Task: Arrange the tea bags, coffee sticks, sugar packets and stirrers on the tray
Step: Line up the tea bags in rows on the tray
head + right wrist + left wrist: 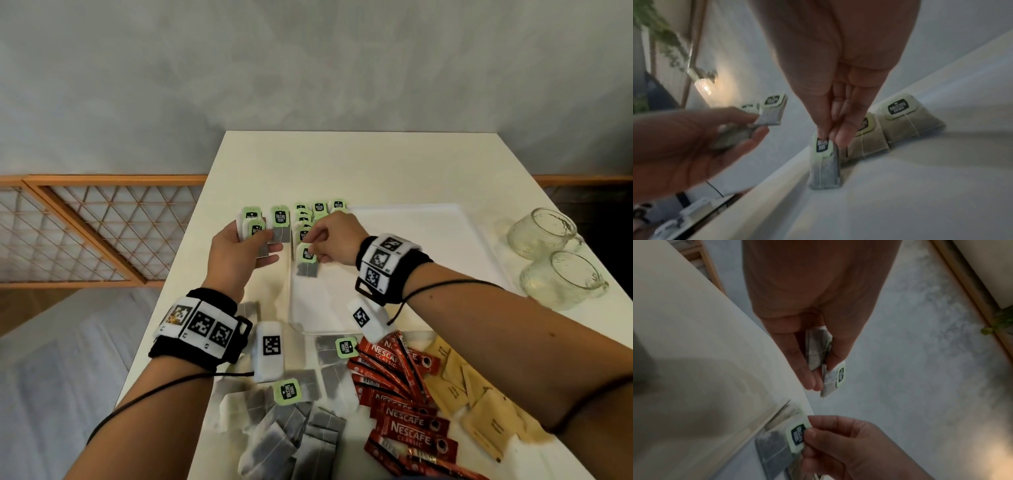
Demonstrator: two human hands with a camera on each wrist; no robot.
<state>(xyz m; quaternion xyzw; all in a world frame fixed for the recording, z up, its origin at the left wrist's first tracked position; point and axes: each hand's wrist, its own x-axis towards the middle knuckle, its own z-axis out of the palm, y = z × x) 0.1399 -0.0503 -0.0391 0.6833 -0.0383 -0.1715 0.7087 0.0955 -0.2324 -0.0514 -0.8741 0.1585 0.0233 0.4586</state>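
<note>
White worktop (342,164), tray (428,219). Pinched tea bag (307,262) in right hand (334,241); spares gripped in left hand (236,255). Best lowered overlapping row (305,222) at twelve o'clock.

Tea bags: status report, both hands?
Left hand holds spare tea bags. Right hand pinches tea bag onto white tray. Nothing blocking.

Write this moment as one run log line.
right hand: pinches tea bag on tray | left hand: holds spare tea bags
</note>
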